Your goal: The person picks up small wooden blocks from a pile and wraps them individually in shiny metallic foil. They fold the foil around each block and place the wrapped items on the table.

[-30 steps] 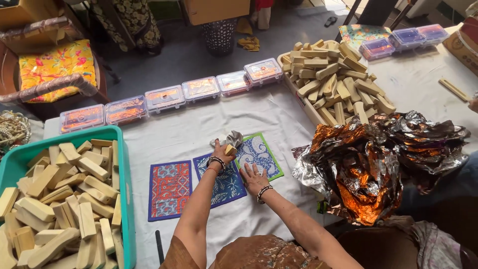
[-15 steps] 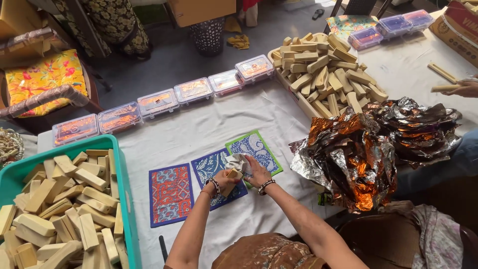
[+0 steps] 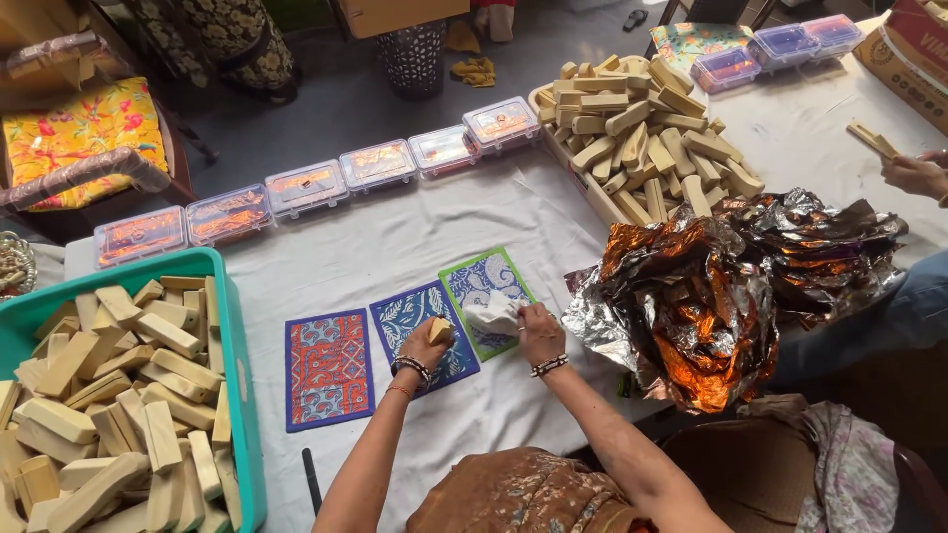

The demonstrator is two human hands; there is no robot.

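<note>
My left hand (image 3: 425,345) grips a small tan wooden block (image 3: 438,329) over the blue patterned mat (image 3: 415,314). My right hand (image 3: 538,331) pinches a crumpled white wrapper (image 3: 494,313) above the green-bordered patterned mat (image 3: 476,278). The two hands are close together, a few centimetres apart. A red and blue patterned mat (image 3: 327,367) lies to the left of them on the white tablecloth (image 3: 395,247).
A teal bin (image 3: 229,326) full of wooden blocks stands at the left. A heap of crumpled orange and silver foil (image 3: 711,296) lies at the right. A tray of wooden blocks (image 3: 642,138) and a row of clear lidded boxes (image 3: 316,183) sit behind. Another person's hand (image 3: 913,173) holds sticks at far right.
My hands have drawn slightly apart; the block is now in my left hand and the white wrapper in my right. The view has shifted a little.
</note>
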